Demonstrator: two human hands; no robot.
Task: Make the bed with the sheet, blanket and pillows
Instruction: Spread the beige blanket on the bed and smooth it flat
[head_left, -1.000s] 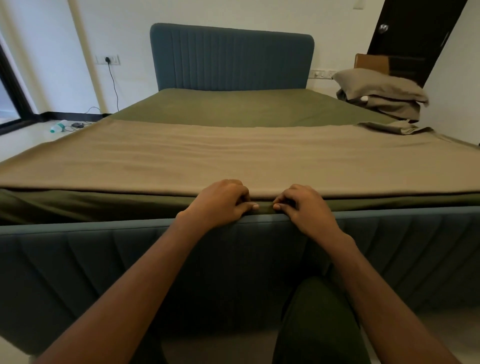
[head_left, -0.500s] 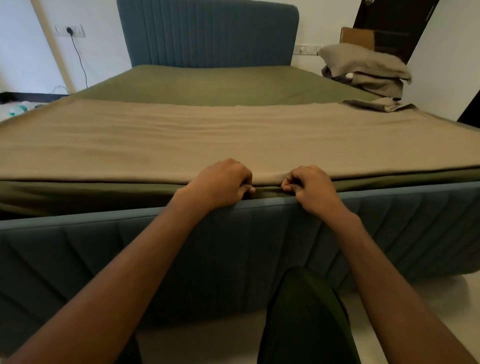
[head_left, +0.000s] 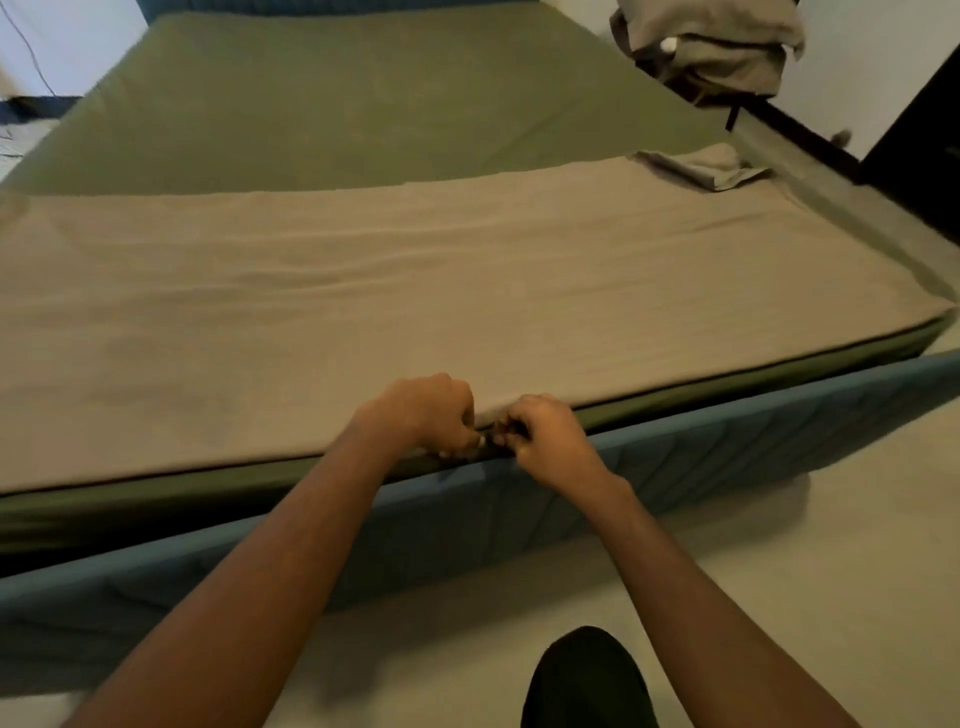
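Fingers (head_left: 464, 426) on both hands are curled tight and pinch the hem of the tan blanket (head_left: 467, 291) at the foot edge. The tips are tucked under the cloth and a bit blurred, so can't tell how deep the grip goes. Left hand (head_left: 421, 413) and right hand (head_left: 550, 436) are now knuckle to knuckle, nearly touching. Half a second ago there was a clear gap, so the two grips have closed up near mid-width. The head has also risen and swung, so the view is steeper and the headboard is almost out of frame. The blanket itself has barely shifted: its hem runs along the mattress edge just above the blue bed frame (head_left: 727, 441), with a strip of green sheet (head_left: 363, 104) showing under it. The blanket covers only the foot half and the sheet is bare toward the head. The blanket's far right corner (head_left: 696, 166) is folded over on itself. Pillows (head_left: 717, 41) are stacked off the bed, past its far right corner. My read: hem alignment at the foot, task roughly midway, with the sheet on, the blanket laid but not squared, and the pillows not placed. The next move probably needs the hands to spread along the hem to flatten the ripples. The risk is dragging the sheet along.
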